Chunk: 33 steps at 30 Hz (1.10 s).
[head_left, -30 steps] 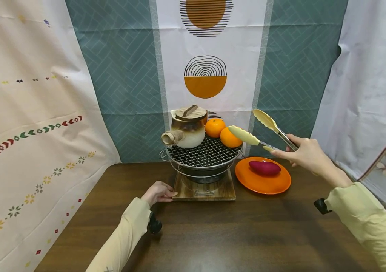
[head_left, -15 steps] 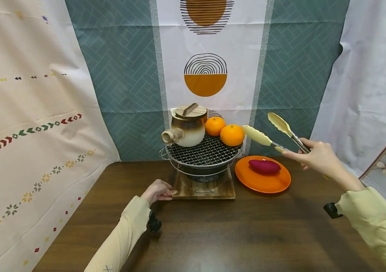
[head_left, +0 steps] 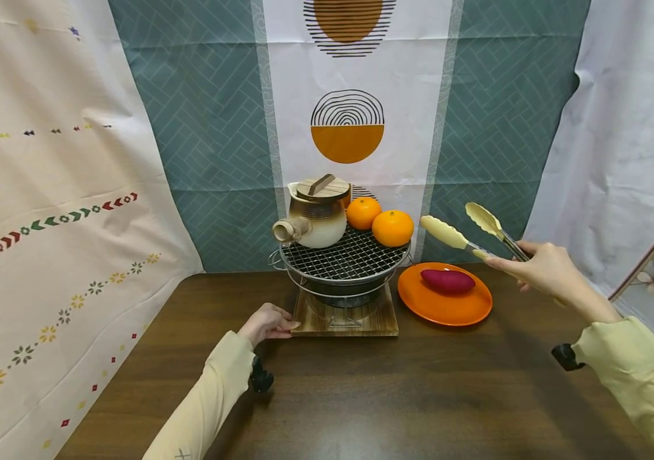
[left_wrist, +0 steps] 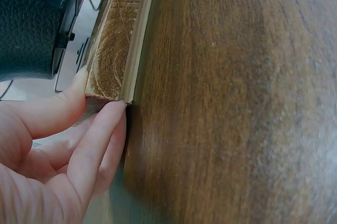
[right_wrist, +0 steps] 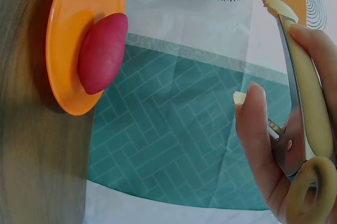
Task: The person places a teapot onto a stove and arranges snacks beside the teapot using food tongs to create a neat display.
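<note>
My left hand (head_left: 269, 321) pinches the left front corner of a wooden board (head_left: 373, 324), thumb on top and fingers below in the left wrist view. On the board stands a round tabletop grill (head_left: 341, 262) with a mesh top. My right hand (head_left: 551, 271) holds cream-tipped metal tongs (head_left: 444, 231), spread apart with nothing between the tips, in the air right of the grill. Two oranges (head_left: 392, 228) sit on the mesh beside a lidded clay teapot (head_left: 323, 230). Below the tongs, a purple sweet potato (head_left: 447, 281) lies on an orange plate (head_left: 442, 314).
The brown wooden table (head_left: 332, 396) stretches toward me in front of the board. A green and white cloth (head_left: 217, 160) hangs close behind the grill. Patterned cloth (head_left: 73, 255) closes off the left side, and a pale curtain (head_left: 631, 128) the right.
The tongs have drawn back to the right, away from the nearer orange, which rests on the mesh. The left hand keeps its place at the board.
</note>
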Each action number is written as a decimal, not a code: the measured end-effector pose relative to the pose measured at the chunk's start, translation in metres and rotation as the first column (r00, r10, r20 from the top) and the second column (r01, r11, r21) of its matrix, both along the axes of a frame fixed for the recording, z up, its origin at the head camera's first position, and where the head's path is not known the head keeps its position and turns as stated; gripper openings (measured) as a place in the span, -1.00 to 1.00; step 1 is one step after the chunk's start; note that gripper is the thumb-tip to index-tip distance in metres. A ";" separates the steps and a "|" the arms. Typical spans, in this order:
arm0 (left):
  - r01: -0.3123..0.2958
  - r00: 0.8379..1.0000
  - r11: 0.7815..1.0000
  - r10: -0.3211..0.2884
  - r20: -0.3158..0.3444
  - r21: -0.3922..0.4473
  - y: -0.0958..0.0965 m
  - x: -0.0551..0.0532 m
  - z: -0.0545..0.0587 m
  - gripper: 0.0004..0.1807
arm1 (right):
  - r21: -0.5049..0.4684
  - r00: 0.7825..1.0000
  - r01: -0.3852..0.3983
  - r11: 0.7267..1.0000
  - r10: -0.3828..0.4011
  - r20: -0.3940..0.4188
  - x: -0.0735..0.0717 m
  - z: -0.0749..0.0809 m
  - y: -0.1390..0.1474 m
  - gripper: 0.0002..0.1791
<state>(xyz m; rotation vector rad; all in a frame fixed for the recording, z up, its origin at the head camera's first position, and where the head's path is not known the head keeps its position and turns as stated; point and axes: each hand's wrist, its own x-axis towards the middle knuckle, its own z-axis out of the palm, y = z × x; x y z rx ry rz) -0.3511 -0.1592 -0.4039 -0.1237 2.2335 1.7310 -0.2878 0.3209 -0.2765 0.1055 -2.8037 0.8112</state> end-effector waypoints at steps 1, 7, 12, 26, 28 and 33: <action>-0.002 1.000 1.000 0.002 -0.001 -0.001 0.000 0.000 0.000 -0.57 | 0.004 1.000 0.001 1.000 -0.001 0.007 0.000 0.000 0.000 -0.37; -0.002 1.000 1.000 0.002 0.003 0.001 0.001 0.001 0.000 -0.59 | 0.019 0.999 -0.004 1.000 0.003 0.051 -0.001 -0.006 0.004 -0.37; -0.008 1.000 1.000 0.008 0.007 0.006 0.001 0.001 0.000 -0.59 | 0.040 0.997 -0.009 0.999 0.006 0.077 -0.002 -0.014 0.008 -0.40; -0.010 1.000 1.000 0.010 0.010 0.022 0.000 -0.001 0.000 -0.59 | 0.031 0.995 -0.037 0.999 0.034 0.092 -0.008 -0.032 0.015 -0.40; -0.006 1.000 1.000 0.006 0.009 0.013 0.000 -0.001 0.000 -0.59 | 0.035 0.995 -0.041 0.999 0.037 0.095 -0.009 -0.035 0.016 -0.39; 0.003 1.000 1.000 -0.003 0.002 0.000 0.000 0.000 0.000 -0.59 | 0.048 0.993 -0.050 0.998 0.044 0.111 -0.012 -0.043 0.019 -0.37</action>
